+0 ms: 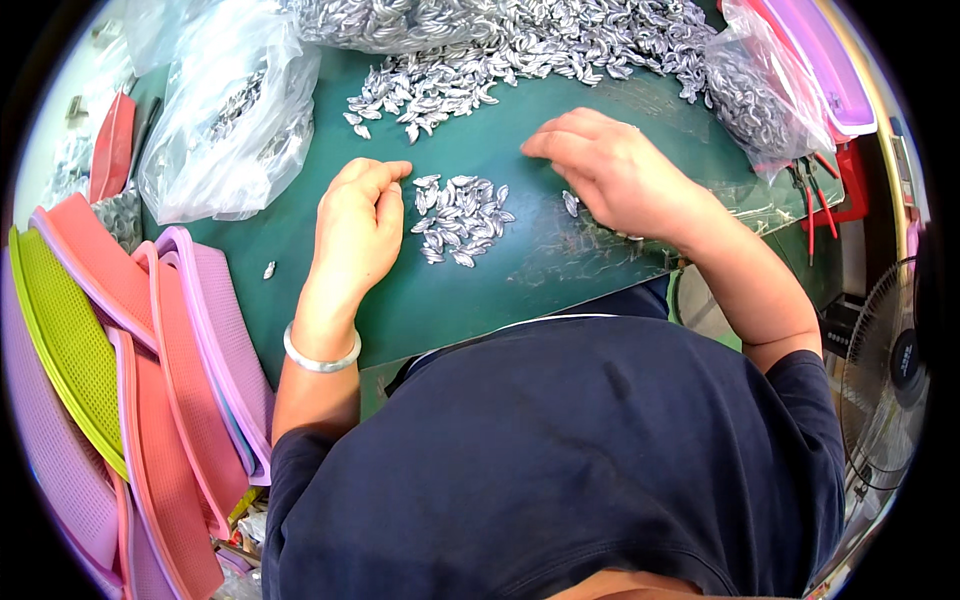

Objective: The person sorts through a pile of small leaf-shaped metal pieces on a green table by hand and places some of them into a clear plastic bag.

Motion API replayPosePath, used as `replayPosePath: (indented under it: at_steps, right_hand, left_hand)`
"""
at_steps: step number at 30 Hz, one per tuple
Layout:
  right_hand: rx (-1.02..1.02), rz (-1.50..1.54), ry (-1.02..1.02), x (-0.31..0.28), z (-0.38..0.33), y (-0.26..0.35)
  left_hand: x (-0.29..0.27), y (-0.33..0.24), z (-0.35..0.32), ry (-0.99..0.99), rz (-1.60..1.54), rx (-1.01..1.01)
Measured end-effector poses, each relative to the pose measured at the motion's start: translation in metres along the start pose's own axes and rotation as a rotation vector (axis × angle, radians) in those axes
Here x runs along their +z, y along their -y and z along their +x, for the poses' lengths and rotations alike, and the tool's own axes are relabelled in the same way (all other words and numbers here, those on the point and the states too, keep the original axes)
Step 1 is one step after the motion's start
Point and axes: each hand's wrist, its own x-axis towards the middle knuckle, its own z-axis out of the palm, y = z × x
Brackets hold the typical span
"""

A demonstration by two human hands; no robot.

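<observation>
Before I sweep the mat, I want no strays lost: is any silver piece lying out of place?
Yes. One silver piece lies alone on the green mat, left of the left hand, apart from the small pile. Another sits by the right hand.

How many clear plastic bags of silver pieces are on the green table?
2. One plastic bag lies at the far left of the green table, beyond the left hand. The other sits at the far right, beyond the right hand. More may be hidden past the top edge.

We see bare green mat [440, 300] at 6 o'clock; heaped silver leaf-shaped metal pieces [520, 45] block 12, clear plastic bag [225, 130] 10.
</observation>
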Motion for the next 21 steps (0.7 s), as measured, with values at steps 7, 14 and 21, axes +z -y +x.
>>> replayPosePath:
  at_steps: [7,14,21]
  right_hand:
    - [-0.022,0.093,0.089,0.032,0.013,0.026]
    - [-0.128,-0.084,0.102,0.075,0.028,0.046]
    - [-0.202,-0.002,0.021,0.098,0.032,0.040]
  left_hand:
    - [0.000,0.003,-0.007,0.043,0.029,0.086]
    - [-0.017,-0.012,-0.053,-0.020,-0.524,-0.197]
    - [-0.027,-0.024,-0.155,0.561,-1.000,-0.333]
